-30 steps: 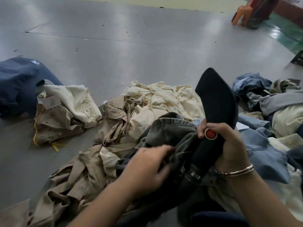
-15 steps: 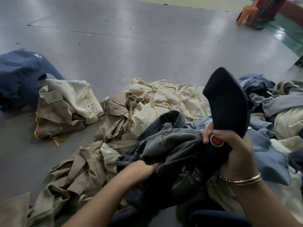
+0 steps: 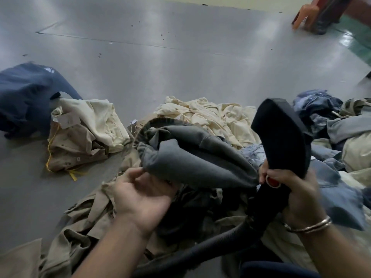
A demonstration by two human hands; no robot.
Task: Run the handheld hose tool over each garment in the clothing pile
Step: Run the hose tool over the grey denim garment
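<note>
Lifted higher than a moment ago above the clothing pile, the grey garment hangs pinched at its edge by my left hand, while my right hand clenches the black hose tool upright just beside it.

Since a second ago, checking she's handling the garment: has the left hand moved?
Yes. The left hand has turned palm-up and slid left off the grey garment, now pinching its edge, judged against the tan clothes beneath.
</note>
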